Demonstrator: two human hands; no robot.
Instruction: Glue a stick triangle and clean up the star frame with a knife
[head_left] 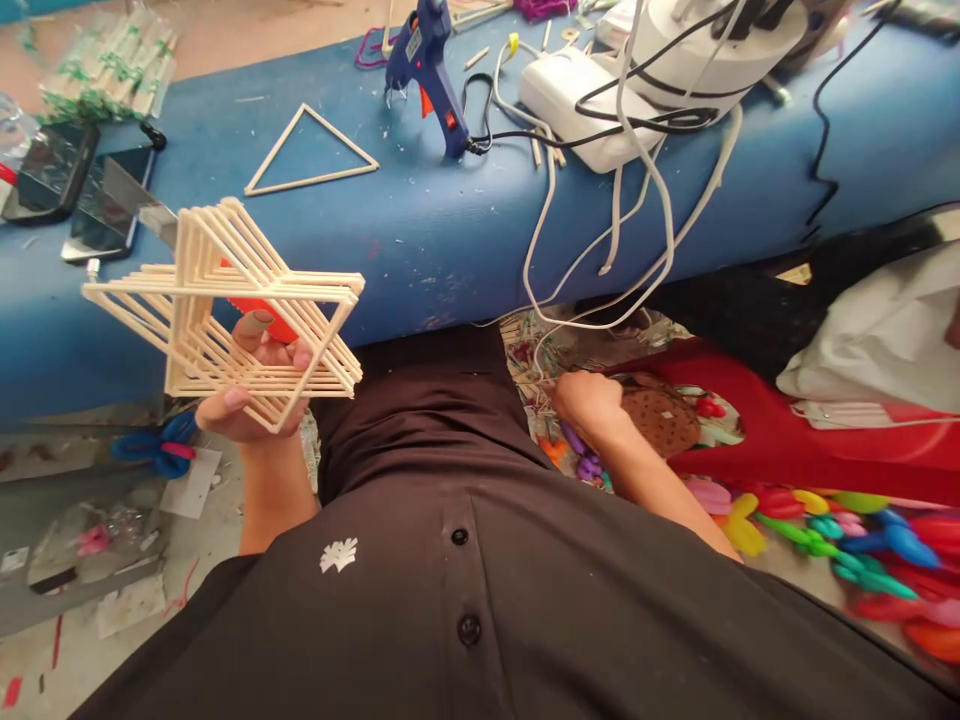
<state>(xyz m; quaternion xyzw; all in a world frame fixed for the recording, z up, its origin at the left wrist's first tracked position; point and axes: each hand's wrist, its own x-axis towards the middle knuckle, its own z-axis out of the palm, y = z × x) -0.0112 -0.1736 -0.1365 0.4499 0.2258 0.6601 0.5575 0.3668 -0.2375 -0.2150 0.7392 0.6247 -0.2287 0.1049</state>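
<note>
My left hand (244, 415) grips a star-shaped frame (319, 370) from below, its fingers partly inside the openings. Layers of thin pale wooden sticks make up this frame, which is held up in front of the blue table's edge. A single flat triangle of sticks (313, 184) lies on the table just beyond it. Low beside my right thigh, my right hand (589, 402) is closed, back of the hand toward me. Its fingertips are out of sight, so anything within them is hidden. A blue glue gun (433, 75) rests on the table.
The blue table (420, 255) bears two phones (109, 205), bagged sticks (120, 60) and a white power adapter (581, 95). White cables (534, 260) droop over its front edge. To my right are a red chair (750, 400) and colourful balloons (840, 550).
</note>
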